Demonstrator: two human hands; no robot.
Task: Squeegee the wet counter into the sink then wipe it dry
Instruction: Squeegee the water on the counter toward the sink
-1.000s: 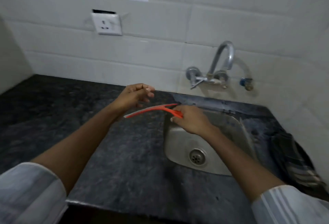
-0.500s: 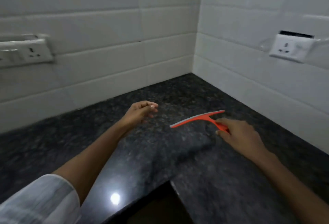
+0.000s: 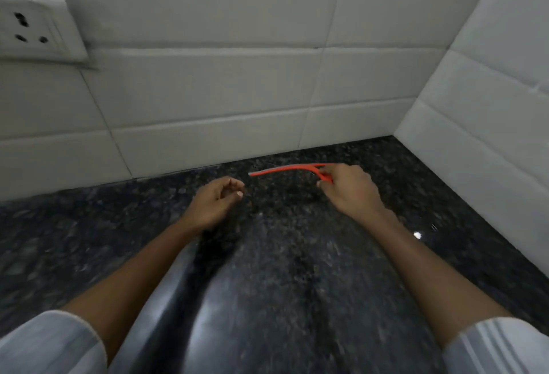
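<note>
Black speckled granite counter (image 3: 282,284) now meets the tiled corner; the sink has left view.
Right hand (image 3: 350,189) pinches the thin red plastic squeegee (image 3: 285,169) by its handle; left hand (image 3: 215,203) hovers, loosely curled, empty.

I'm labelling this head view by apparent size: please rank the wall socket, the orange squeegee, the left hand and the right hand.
1. wall socket, enlarged by nearness and cropped by the frame
2. right hand and left hand, alike
3. orange squeegee, long but thin
</note>
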